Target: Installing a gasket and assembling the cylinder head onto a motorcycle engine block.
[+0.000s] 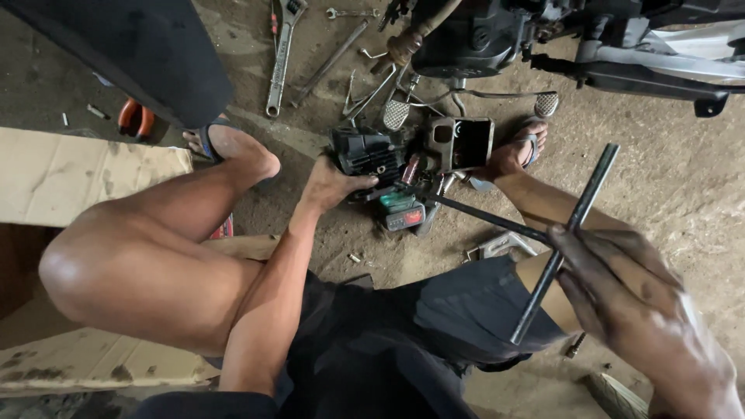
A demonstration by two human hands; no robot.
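A dark engine part (372,151) with cooling fins lies on the dirt floor between my feet. My left hand (330,185) grips its near left side. My right hand (621,291), smeared with grease, is shut on a T-handle wrench (570,225). The wrench's long shaft (481,216) runs left and ends at the engine part's near side. A small green and red part (403,211) sits just below the shaft's tip. I sit low with my left knee (93,264) raised.
A large adjustable wrench (281,58), spanners (349,13) and other tools lie on the floor beyond. A motorbike's underside (543,39) with foot pegs (546,102) fills the top right. Cardboard sheets (70,174) lie left. Orange-handled pliers (136,116) rest at upper left.
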